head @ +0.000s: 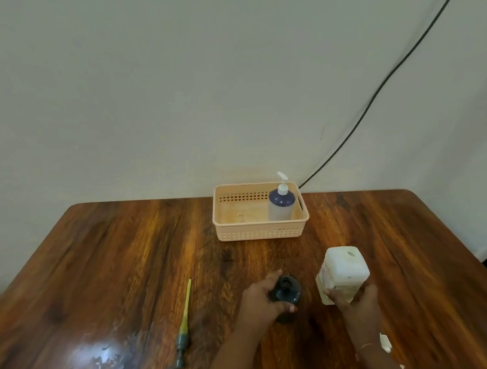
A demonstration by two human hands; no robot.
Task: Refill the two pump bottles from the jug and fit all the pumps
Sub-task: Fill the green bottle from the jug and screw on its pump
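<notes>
The dark bottle (285, 294) stands open-necked at the near side of the table (124, 253), the left hand (261, 303) curled round it. Just beside it, the right hand (357, 301) clasps the white jug (344, 272) low down. Best to hold the bottle steady and tip slowly over its neck. The fill level and the jug's spout are unclear.

Soft, even indoor light — a white glare patch shines on the table (124, 253) at lower left. Shadows are faint; wide-angle distortion bows the edges, the near foreground slightly blurred.
</notes>
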